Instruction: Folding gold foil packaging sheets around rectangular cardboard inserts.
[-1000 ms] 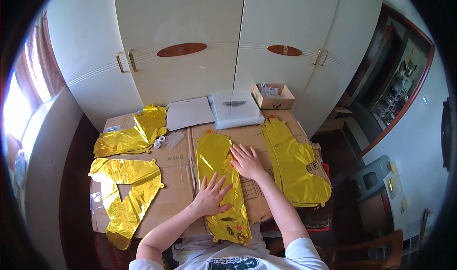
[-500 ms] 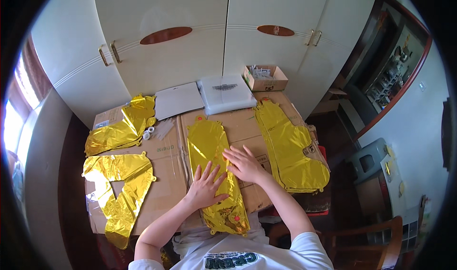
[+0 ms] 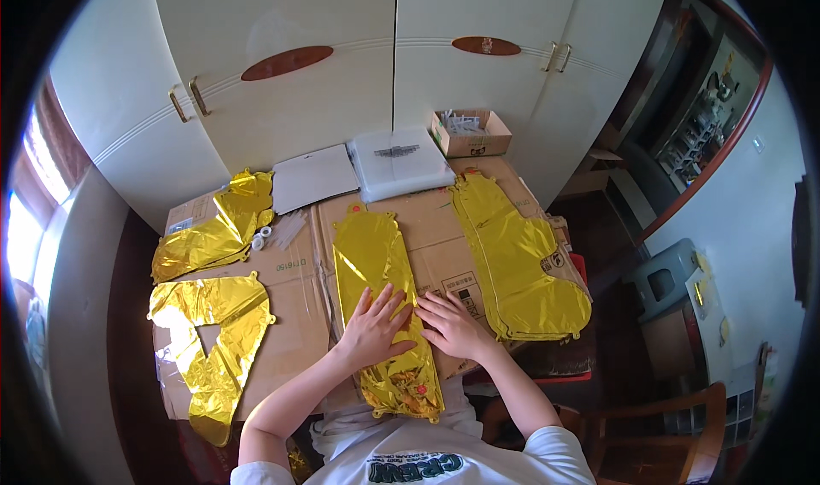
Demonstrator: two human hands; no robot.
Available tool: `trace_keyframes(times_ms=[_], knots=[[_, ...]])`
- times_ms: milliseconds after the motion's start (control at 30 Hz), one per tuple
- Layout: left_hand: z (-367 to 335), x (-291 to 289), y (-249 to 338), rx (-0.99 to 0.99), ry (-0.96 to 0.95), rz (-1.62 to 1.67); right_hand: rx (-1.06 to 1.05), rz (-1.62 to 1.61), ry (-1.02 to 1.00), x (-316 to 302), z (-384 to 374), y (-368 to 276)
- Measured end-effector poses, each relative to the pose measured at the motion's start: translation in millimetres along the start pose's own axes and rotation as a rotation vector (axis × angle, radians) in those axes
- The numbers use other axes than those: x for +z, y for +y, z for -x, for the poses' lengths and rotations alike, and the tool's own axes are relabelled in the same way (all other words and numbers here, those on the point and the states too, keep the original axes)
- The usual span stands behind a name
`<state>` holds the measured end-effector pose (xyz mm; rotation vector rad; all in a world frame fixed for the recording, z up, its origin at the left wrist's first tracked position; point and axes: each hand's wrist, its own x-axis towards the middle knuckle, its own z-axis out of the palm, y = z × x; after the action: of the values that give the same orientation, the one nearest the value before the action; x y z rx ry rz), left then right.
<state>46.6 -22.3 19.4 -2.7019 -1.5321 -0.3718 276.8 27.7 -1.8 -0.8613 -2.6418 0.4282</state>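
"Watching from far off through the head camera, I see a long gold foil strip [image 3: 371, 254] lying lengthwise near the middle of a brown cardboard surface [image 3: 297, 310]. Its near end, toward the person's white shirt [image 3: 418, 455], is crumpled."

"How is the left hand [image 3: 376, 324] placed?"

"Palm down on the strip, with its fingers spread wide and pointing away from the body. It rests flat rather than gripping."

"And the right hand [image 3: 457, 327]?"

"Also palm down, fingers stretched out and slightly apart, just beside the left. Its fingertips meet the strip's right edge. I cannot tell how hard either one presses."

"What lies around them?"

"To the left I have two gold foil pieces: a folded one [image 3: 209, 239] farther back and, nearer, an angular one [image 3: 243, 310] with a gap in its middle. Two white rolls [image 3: 260, 238] and some clear strips [image 3: 288, 230] sit beside the folded one. To the right is a broad curved gold foil piece [image 3: 512, 267]."

"And at the back?"

"A pale flat sheet [image 3: 314, 179], then a stack of clear plastic packets [image 3: 401, 167], then a small cardboard box [image 3: 478, 146] holding clear items too small to identify. Tall white cabinets [image 3: 290, 105] stand behind."
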Motion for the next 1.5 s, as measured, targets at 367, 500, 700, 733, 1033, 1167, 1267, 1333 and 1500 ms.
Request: trace_keyframes(times_ms=[367,500,700,733,1033,1167,1267,1333,1500], knots=[[-13.2,12.0,-0.9,0.063,-0.054,0.056,-0.045,-0.036,0.124,8.4,11.2,3.2],[-14.0,16.3,-3.3,0.064,-0.049,0.050,-0.046,-0.012,0.125,9.6,8.9,4.5],[-12.7,16.4,-2.9,-0.010,-0.011,0.010,-0.059,0.059,0.145,1.6,-1.7,3.0],[-12.9,15.8,-3.2,-0.012,-0.011,0.010,-0.054,0.089,0.158,-4.1,-2.1,-2.4],[-15.5,3.2,-5.2,0.060,0.008,0.136,0.080,0.138,0.191,-0.9,60.2,-81.0],[-9.3,-4.2,2.3,0.168,-0.055,0.151,0.055,0.152,0.294,9.8,63.9,-78.4],[-3.9,-2.3,5.2,0.204,-0.126,0.106,0.057,0.138,0.316,11.4,63.7,-78.4],[-2.6,-0.1,5.1,0.209,-0.147,0.103,0.058,0.118,0.319,11.0,63.3,-78.4],[-5.6,4.8,4.1,0.230,-0.155,0.066,0.070,0.089,0.324,14.9,63.7,-76.1]])
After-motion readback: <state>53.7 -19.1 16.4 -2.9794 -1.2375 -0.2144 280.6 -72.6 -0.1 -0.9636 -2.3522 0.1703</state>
